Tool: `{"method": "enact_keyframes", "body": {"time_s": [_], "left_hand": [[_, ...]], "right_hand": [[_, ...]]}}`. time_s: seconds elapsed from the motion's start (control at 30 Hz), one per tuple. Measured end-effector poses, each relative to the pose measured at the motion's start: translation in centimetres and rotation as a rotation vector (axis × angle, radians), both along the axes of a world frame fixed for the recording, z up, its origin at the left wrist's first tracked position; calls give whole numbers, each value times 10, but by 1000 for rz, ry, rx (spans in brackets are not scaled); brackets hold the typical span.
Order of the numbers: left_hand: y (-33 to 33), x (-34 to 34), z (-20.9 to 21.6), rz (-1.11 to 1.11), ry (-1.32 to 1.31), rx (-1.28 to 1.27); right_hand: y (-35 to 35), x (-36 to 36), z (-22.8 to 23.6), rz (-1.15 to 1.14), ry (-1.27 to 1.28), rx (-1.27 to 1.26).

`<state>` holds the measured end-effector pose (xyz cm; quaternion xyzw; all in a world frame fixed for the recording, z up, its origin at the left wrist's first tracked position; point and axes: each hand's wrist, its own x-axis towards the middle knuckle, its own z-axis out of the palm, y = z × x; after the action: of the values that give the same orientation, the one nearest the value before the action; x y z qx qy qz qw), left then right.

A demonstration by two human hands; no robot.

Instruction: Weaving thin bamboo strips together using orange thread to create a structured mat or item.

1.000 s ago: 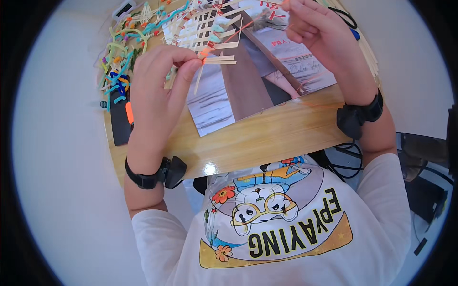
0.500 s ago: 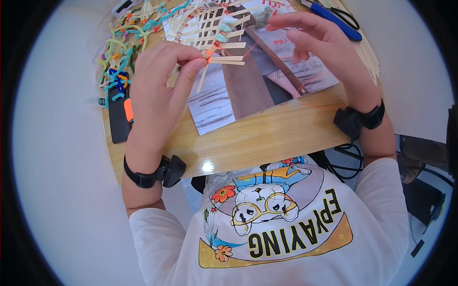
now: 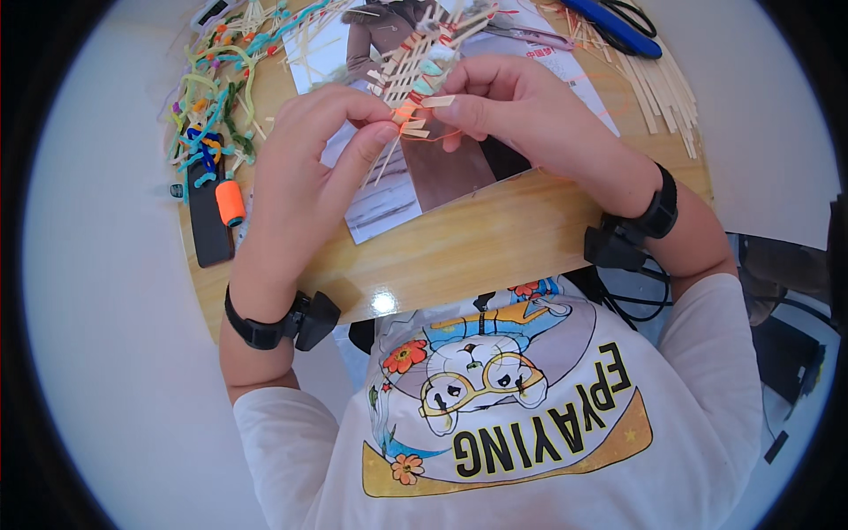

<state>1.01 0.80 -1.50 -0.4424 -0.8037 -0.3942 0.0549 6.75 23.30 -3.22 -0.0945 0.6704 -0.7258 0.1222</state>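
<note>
Both grips close on one woven stick frame at upper centre: left hand and right hand. Loose sticks lie on the counter at upper right.

The woven strip lattice ran off the top edge. Fingers hid its lower end. Blue-handled scissors were cut off too.

Orange spool, blue scissors.

Your near strip of wooden table lies bare. Left, a tangle of coloured strips, an orange spool and a black bar crowd the edge; right, bundled sticks and blue-handled scissors block passage.
</note>
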Motion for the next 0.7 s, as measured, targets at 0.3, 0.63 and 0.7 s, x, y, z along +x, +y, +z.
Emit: {"method": "enact_keyframes", "body": {"time_s": [0.3, 0.63, 0.7], "left_hand": [[8, 12, -12, 17, -203, 126], [9, 13, -11, 1, -161, 89], [10, 13, -12, 13, -113, 62]], "right_hand": [[-5, 7, -7, 14, -7, -38], [6, 4, 4, -77, -39, -21], [8, 5, 7, -91, -79, 12]]}}
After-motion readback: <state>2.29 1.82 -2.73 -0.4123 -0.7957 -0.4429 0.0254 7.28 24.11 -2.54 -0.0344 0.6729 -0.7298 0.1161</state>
